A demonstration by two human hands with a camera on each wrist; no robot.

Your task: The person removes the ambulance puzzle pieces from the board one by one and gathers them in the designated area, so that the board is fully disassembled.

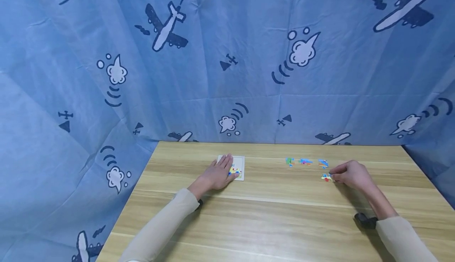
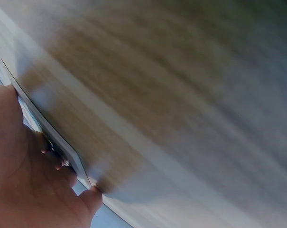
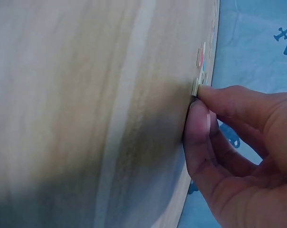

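Note:
My left hand (image 1: pixel 217 176) rests with its fingers extended over a white-framed puzzle board (image 1: pixel 240 161) that lies on the table and shows a yellow and blue picture. In the left wrist view, the fingers and thumb of that hand lie at the edge of the board (image 2: pixel 62 142). Over to the right, my right hand (image 1: pixel 355 174) pinches a small, brightly coloured jigsaw piece (image 1: pixel 326 178) between thumb and forefinger, at the tabletop. The right wrist view shows the fingertips (image 3: pixel 206 92) at the thin edge of this piece.
Behind the pinched piece lie more jigsaw pieces: a green one (image 1: pixel 289 161), a blue and pink one (image 1: pixel 305 161) and a blue and orange one (image 1: pixel 323 163). A blue curtain (image 1: pixel 249 76) hangs along the back of the wooden table (image 1: pixel 270 218).

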